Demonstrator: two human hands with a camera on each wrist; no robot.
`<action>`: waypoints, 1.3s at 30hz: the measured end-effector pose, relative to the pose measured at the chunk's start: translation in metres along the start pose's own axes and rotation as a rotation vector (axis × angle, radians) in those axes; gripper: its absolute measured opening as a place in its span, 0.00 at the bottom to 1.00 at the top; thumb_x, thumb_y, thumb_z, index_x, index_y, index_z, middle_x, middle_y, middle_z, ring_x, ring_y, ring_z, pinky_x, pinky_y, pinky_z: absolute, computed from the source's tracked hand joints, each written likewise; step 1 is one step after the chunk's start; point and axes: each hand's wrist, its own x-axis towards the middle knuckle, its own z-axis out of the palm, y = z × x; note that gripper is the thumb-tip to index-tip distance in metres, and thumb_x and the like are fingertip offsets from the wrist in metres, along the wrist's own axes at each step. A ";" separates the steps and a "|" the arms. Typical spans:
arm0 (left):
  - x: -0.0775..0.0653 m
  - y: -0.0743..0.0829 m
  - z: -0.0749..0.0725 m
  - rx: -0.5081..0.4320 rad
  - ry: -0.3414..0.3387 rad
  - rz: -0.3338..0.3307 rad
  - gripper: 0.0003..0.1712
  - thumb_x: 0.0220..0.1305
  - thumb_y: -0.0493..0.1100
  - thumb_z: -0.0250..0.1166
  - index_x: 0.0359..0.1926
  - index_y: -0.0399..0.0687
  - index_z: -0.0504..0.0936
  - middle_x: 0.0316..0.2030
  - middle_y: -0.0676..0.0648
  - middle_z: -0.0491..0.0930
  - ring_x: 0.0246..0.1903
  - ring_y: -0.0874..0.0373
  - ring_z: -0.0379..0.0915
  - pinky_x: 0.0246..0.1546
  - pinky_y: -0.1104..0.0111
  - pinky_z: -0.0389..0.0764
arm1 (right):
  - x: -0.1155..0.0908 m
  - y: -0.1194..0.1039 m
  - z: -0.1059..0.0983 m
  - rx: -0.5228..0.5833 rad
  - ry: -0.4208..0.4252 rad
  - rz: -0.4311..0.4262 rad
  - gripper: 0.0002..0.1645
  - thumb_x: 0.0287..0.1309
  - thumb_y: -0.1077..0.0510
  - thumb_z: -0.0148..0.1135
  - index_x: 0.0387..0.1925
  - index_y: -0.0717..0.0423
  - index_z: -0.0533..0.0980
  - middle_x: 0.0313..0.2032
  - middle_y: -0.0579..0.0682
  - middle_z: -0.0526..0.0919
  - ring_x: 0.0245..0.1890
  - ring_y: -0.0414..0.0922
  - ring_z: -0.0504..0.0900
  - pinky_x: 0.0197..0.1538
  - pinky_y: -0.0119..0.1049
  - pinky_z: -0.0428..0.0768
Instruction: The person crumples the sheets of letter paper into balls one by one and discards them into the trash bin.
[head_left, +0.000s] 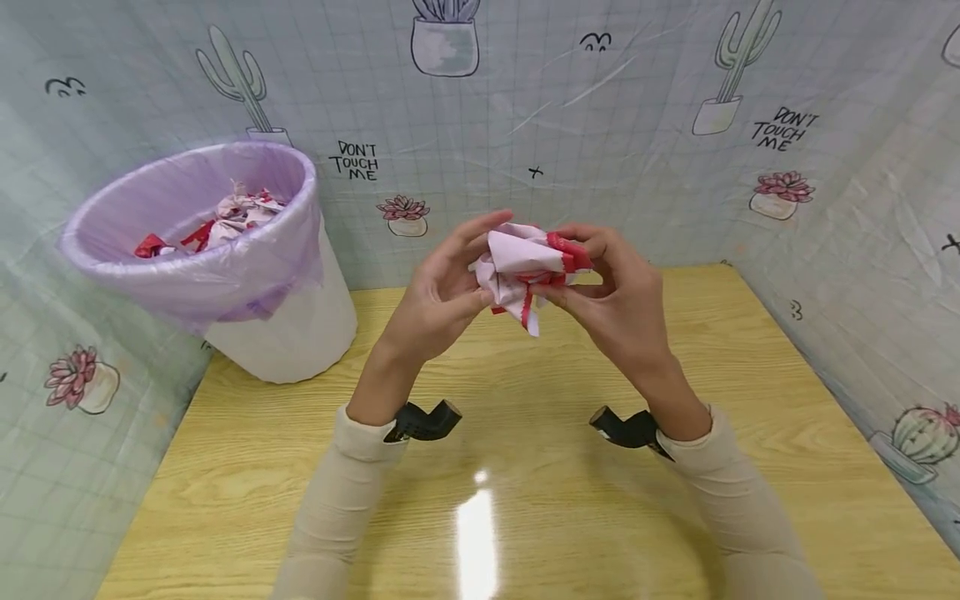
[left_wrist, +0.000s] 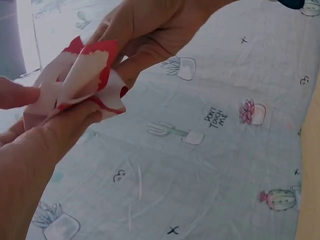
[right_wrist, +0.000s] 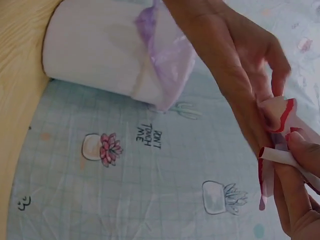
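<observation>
A crumpled sheet of white paper with red edges (head_left: 521,262) is held up above the table between both hands. My left hand (head_left: 438,292) grips its left side, thumb in front and fingers behind. On the right side, my right hand (head_left: 618,287) pinches the paper between thumb and fingers. In the left wrist view the folded paper (left_wrist: 85,75) shows jagged red borders, with both hands against it. The right wrist view shows the paper (right_wrist: 280,157) partly covered by fingers.
A white bin (head_left: 300,325) with a purple liner bag (head_left: 187,267) stands at the back left of the wooden table (head_left: 525,467). Crumpled red and white paper (head_left: 240,217) lies inside it. A cactus-print cloth (head_left: 480,150) hangs behind and at both sides.
</observation>
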 end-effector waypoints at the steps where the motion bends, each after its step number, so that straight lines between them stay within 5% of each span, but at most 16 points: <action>1: 0.000 0.001 -0.002 -0.045 -0.010 0.003 0.39 0.65 0.24 0.61 0.75 0.34 0.58 0.65 0.37 0.67 0.55 0.47 0.72 0.48 0.67 0.82 | 0.001 -0.001 0.000 0.029 0.002 0.012 0.24 0.44 0.80 0.73 0.43 0.76 0.71 0.54 0.62 0.80 0.50 0.44 0.85 0.43 0.36 0.86; 5: -0.001 0.000 -0.005 -0.096 0.040 -0.001 0.39 0.58 0.35 0.75 0.69 0.50 0.72 0.61 0.39 0.72 0.49 0.49 0.76 0.43 0.67 0.84 | 0.003 -0.004 0.001 0.132 0.030 0.092 0.28 0.44 0.81 0.72 0.48 0.78 0.70 0.52 0.56 0.81 0.48 0.46 0.85 0.47 0.35 0.86; 9: 0.000 -0.002 -0.002 0.029 0.157 -0.012 0.34 0.49 0.42 0.79 0.59 0.59 0.78 0.54 0.41 0.77 0.48 0.50 0.78 0.40 0.68 0.84 | 0.004 -0.007 0.005 0.172 0.049 0.145 0.28 0.46 0.78 0.74 0.49 0.77 0.71 0.50 0.54 0.82 0.46 0.49 0.86 0.53 0.35 0.84; 13: 0.002 0.000 0.004 0.202 0.225 0.012 0.32 0.52 0.42 0.78 0.58 0.52 0.76 0.55 0.38 0.77 0.49 0.45 0.79 0.42 0.66 0.85 | 0.001 -0.007 0.006 0.257 0.033 0.164 0.25 0.53 0.73 0.73 0.50 0.72 0.70 0.51 0.56 0.80 0.48 0.51 0.84 0.50 0.34 0.85; 17: 0.005 0.002 0.007 0.287 0.274 0.051 0.29 0.59 0.37 0.73 0.58 0.42 0.71 0.55 0.37 0.76 0.49 0.44 0.80 0.44 0.64 0.86 | 0.000 -0.006 0.009 0.380 -0.076 0.158 0.39 0.50 0.70 0.77 0.59 0.65 0.65 0.59 0.57 0.73 0.57 0.55 0.77 0.52 0.38 0.84; 20: 0.006 0.001 0.009 0.301 0.305 0.071 0.28 0.59 0.41 0.72 0.57 0.43 0.70 0.53 0.38 0.76 0.48 0.47 0.80 0.45 0.64 0.86 | 0.001 -0.006 0.012 0.318 -0.108 0.114 0.46 0.44 0.75 0.77 0.62 0.69 0.61 0.60 0.57 0.71 0.59 0.53 0.76 0.53 0.41 0.83; 24: 0.005 -0.003 0.012 0.292 0.316 0.086 0.31 0.55 0.48 0.73 0.56 0.45 0.70 0.52 0.42 0.76 0.49 0.49 0.79 0.45 0.66 0.85 | 0.001 -0.005 0.014 0.136 -0.011 0.022 0.38 0.41 0.83 0.72 0.56 0.80 0.65 0.53 0.61 0.77 0.51 0.46 0.83 0.49 0.39 0.85; 29: 0.004 -0.009 0.015 0.251 0.305 0.109 0.28 0.57 0.47 0.73 0.54 0.47 0.70 0.51 0.44 0.76 0.51 0.50 0.78 0.45 0.68 0.84 | 0.001 -0.001 0.010 0.017 0.053 -0.086 0.29 0.48 0.66 0.77 0.47 0.80 0.73 0.43 0.68 0.82 0.46 0.37 0.86 0.47 0.37 0.86; 33: 0.005 -0.010 0.019 0.187 0.290 0.119 0.21 0.63 0.30 0.67 0.52 0.47 0.69 0.50 0.43 0.74 0.49 0.51 0.79 0.42 0.67 0.85 | 0.002 0.001 0.006 -0.036 0.081 -0.120 0.24 0.47 0.66 0.77 0.43 0.78 0.78 0.37 0.68 0.85 0.42 0.33 0.87 0.45 0.33 0.86; 36: 0.006 -0.010 0.025 0.159 0.291 0.135 0.25 0.61 0.15 0.59 0.50 0.43 0.67 0.50 0.43 0.73 0.49 0.51 0.79 0.43 0.66 0.85 | 0.002 0.001 0.006 -0.033 0.131 -0.115 0.19 0.45 0.71 0.77 0.40 0.76 0.81 0.33 0.67 0.86 0.38 0.32 0.87 0.44 0.31 0.86; 39: 0.008 -0.010 0.027 0.179 0.315 0.160 0.27 0.59 0.12 0.56 0.49 0.41 0.67 0.49 0.44 0.73 0.49 0.52 0.79 0.44 0.67 0.85 | 0.002 0.000 0.007 -0.001 0.163 -0.113 0.15 0.46 0.74 0.76 0.39 0.75 0.82 0.34 0.66 0.86 0.38 0.38 0.88 0.46 0.33 0.86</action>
